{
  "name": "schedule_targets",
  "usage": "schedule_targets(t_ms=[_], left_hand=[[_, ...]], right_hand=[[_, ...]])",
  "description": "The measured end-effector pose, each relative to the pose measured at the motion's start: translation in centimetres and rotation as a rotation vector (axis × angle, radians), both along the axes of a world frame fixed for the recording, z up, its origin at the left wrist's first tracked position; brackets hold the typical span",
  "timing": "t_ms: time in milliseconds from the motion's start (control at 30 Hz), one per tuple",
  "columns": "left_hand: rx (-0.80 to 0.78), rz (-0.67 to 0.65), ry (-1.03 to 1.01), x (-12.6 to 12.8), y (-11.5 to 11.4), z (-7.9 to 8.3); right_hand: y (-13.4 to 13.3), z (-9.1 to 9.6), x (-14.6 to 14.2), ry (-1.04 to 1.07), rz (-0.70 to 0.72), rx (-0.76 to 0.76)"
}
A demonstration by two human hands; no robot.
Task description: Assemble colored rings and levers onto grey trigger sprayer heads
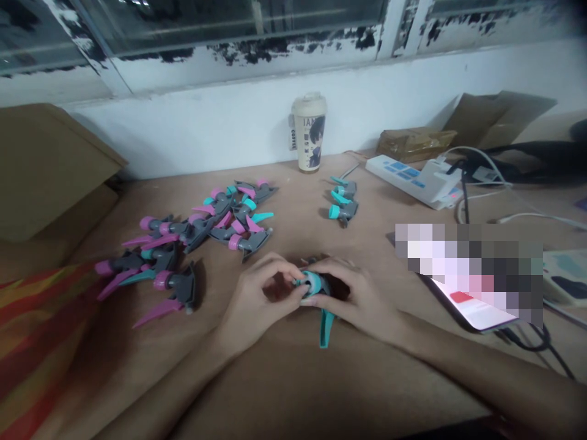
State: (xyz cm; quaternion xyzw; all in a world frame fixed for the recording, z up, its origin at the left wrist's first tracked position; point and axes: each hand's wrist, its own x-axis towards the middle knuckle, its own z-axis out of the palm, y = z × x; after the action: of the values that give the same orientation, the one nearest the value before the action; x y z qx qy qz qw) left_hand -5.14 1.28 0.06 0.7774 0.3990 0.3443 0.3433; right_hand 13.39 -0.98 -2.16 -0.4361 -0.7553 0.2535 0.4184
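My right hand [360,290] is closed around a grey spray-bottle trigger head with a teal collar [313,282] and a teal trigger [325,330] that hangs down toward me. The collar's open end faces left. At that opening, the thumb and forefinger of my left hand [270,290] are pinched together. A small bit between those fingertips is too hidden to name. To the left lies a loose pile of grey trigger heads [199,232], most with pink collars and triggers, some with teal parts. Two teal-collared trigger heads [345,211] lie beyond my right hand.
A lidded coffee cup [309,134] stands by the wall. At right are a power strip [408,177] with cables, a lit phone or tablet [481,311] partly blurred out, and a brown taped parcel [413,143]. A cardboard box [50,171] and red-yellow cloth [41,342] are at left.
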Motion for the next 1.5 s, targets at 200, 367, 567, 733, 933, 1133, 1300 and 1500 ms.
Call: schedule_targets(t_ms=[200,367,567,733,933,1133,1300,1500], left_hand=[[0.064,0.020,0.093,0.2,-0.2,0.9],[0.123,0.018,0.109,0.2,-0.4,1.3],[0.110,0.022,0.124,0.3,-0.5,0.8],[0.115,-0.016,0.150,0.3,-0.5,0.9],[0.109,-0.177,0.190,-0.3,0.0,1.4],[0.127,-0.170,0.179,-0.7,0.5,1.4],[0.245,-0.111,0.057,-0.9,0.0,0.4],[0.512,-0.238,0.085,-1.3,-0.4,0.1]], right_hand=[[0.0,-0.2,0.2,-0.079,-0.001,0.071],[-0.1,-0.3,0.3,-0.067,-0.024,0.082],[-0.1,-0.4,0.3,-0.043,-0.020,0.078],[-0.1,-0.4,0.2,-0.054,-0.032,0.077],[0.1,-0.4,0.2,-0.022,0.023,0.020],[0.4,-0.2,0.1,0.032,0.052,-0.034],[0.5,-0.3,0.3,0.039,0.093,-0.042],[0.3,-0.5,0.3,0.024,0.115,-0.044]])
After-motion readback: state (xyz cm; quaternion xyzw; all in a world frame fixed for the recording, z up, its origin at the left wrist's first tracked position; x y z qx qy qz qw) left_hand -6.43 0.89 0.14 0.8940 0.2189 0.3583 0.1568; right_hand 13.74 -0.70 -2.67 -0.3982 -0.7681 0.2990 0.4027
